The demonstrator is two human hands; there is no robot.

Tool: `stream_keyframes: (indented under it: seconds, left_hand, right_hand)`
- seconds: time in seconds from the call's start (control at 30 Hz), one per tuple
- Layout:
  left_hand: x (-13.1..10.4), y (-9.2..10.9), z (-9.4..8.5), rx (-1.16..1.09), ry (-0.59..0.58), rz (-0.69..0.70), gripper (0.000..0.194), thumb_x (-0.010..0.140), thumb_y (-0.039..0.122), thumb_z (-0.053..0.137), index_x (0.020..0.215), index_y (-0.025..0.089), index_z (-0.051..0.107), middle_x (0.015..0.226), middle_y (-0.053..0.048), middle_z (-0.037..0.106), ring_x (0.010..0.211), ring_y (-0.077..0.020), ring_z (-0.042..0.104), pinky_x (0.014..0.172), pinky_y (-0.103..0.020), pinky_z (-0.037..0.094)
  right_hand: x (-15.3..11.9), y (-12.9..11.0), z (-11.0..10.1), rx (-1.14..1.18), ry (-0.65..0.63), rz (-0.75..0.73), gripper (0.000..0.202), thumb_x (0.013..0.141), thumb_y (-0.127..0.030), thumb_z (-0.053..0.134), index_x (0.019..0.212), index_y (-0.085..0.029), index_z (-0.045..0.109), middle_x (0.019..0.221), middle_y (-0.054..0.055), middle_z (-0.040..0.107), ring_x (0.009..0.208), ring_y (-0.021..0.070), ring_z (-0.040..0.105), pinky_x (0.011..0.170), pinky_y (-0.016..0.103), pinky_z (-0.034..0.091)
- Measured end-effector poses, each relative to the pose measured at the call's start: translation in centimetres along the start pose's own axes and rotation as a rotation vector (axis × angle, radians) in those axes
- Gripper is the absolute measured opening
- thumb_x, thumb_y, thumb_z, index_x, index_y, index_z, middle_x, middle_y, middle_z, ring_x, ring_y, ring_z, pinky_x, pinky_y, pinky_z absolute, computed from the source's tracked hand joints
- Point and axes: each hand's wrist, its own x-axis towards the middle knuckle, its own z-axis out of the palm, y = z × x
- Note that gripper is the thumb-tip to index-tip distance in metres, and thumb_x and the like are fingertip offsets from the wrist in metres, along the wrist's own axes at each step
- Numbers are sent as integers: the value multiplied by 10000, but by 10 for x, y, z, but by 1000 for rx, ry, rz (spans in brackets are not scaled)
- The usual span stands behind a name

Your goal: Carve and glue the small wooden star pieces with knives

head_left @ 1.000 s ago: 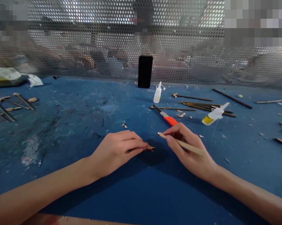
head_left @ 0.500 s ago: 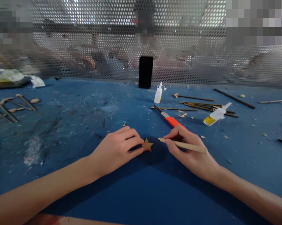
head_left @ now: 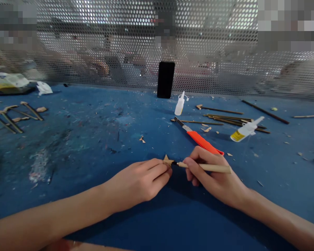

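Note:
Near the middle of the blue table, my left hand [head_left: 146, 177] pinches a small wooden star [head_left: 167, 159] between thumb and fingers. Part of the star is hidden behind the fingertips. My right hand [head_left: 211, 174] grips a wooden-handled tool [head_left: 211, 168] much like a pen. Its short dark tip points left and meets the star's right side; I cannot tell whether it is a blade or a brush. Just beyond the right hand lies a utility knife [head_left: 202, 141] with an orange handle, its blade extended to the upper left.
Two glue bottles stand beyond the knife, an upright one [head_left: 180, 104] and a tilted one [head_left: 247, 130]. Thin dark sticks [head_left: 227, 120] and wood scraps lie between them. A phone [head_left: 165, 80] leans on the perforated metal screen [head_left: 120, 66]. Stick pieces [head_left: 12, 120] lie at left.
The two hands have come together, and the tool's dark tip now touches the star. My left hand has turned lower around the star, uncovering wood scraps behind it. The view has shifted slightly.

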Motion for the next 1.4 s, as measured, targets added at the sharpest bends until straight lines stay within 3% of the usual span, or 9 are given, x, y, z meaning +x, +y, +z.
stream_keyframes:
  seconds: [0.3,0.53,0.83,1.07,1.4]
  left_hand:
    - [0,4,2,35,19,-30,340,1057,72,374,1089,79,712,1002,-103,754,932,-193,721,803,-293,655]
    - [-1,3,3,-11,-7,-44,286,1029,61,421,1107,75,696,1040,-110,750,963,-221,714,809,-310,655]
    - [-3,3,4,2,-4,-40,281,1034,66,416,1113,82,685,1069,-105,749,973,-215,714,784,-298,658]
    - [-3,-1,4,-42,0,-3,338,1050,60,352,1084,89,687,1052,-99,751,998,-208,717,843,-303,649]
    - [-6,-6,7,-93,0,15,297,1047,71,377,1100,81,670,1057,-108,740,1090,-212,694,930,-294,616]
  right_hand:
    - [2,-3,2,-69,-12,23,317,1044,-405,533,789,-217,533,647,-21,673,511,93,644,499,201,521]
    - [0,2,5,-208,-16,-106,269,1050,-350,505,814,-222,523,638,-26,642,503,93,599,481,219,472]
    - [0,0,2,-230,-36,-129,270,1054,-342,485,809,-229,490,627,-36,596,492,90,524,475,238,407]
    - [1,-7,4,-337,-162,-216,270,1066,-254,445,818,-248,337,648,-80,398,528,98,298,498,274,280]
    - [3,0,7,-315,-217,-231,261,1072,-198,426,842,-244,314,714,-76,413,571,86,318,520,251,274]
